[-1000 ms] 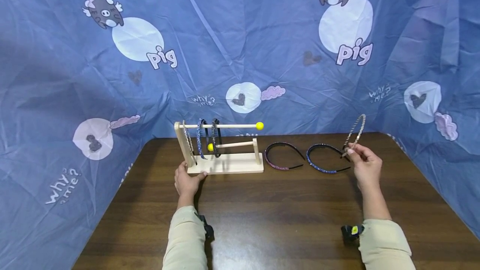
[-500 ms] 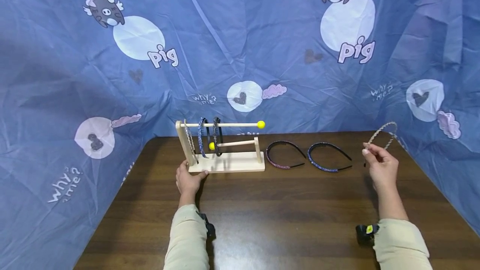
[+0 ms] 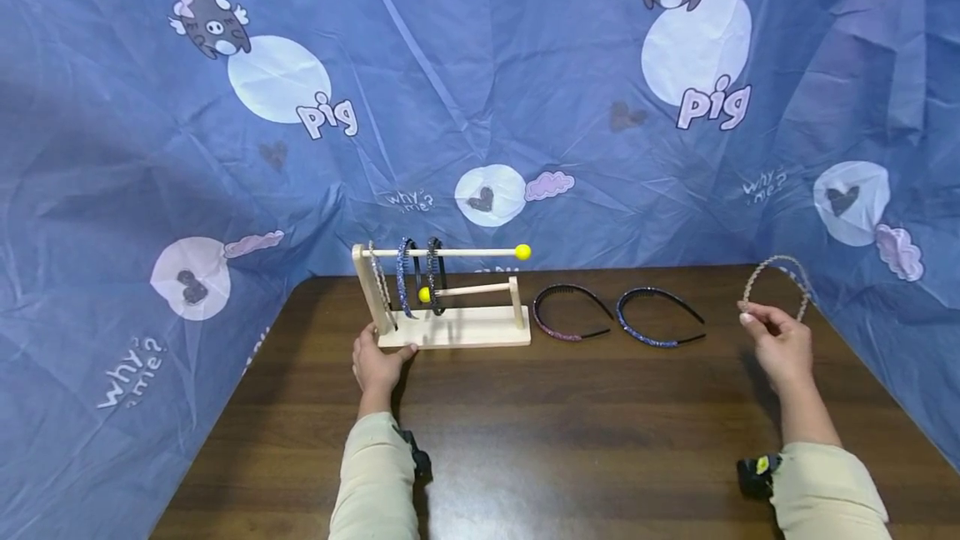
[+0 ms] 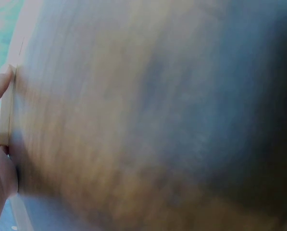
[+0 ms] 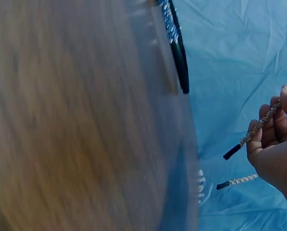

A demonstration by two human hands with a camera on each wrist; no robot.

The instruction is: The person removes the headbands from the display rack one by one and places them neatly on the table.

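Observation:
My left hand (image 3: 377, 365) holds the left end of the wooden headband stand (image 3: 465, 336), thumb along its front edge. A beaded headband (image 3: 378, 277), a blue glittery headband (image 3: 402, 277) and a dark glittery headband (image 3: 432, 277) hang on its upper rod. At the right of the table, my right hand (image 3: 783, 352) pinches a pale beaded headband (image 3: 752, 277) by one side and holds it raised. In the right wrist view, both black tips of that beaded headband (image 5: 261, 124) point away from the fingers. The left wrist view is blurred, showing the stand's base (image 4: 6, 113) between thumb and fingers.
On the brown table (image 3: 570, 432) lie a pink-and-black headband (image 3: 555, 332) and a blue-and-black headband (image 3: 648, 342), right of the stand. Yellow balls cap the upper rod (image 3: 522, 252) and lower rod (image 3: 425, 294). A blue printed cloth (image 3: 420, 107) hangs behind.
My right hand has moved right, away from the blue-and-black headband, carrying the beaded headband, which has turned to show its arch. My left hand stays on the stand.

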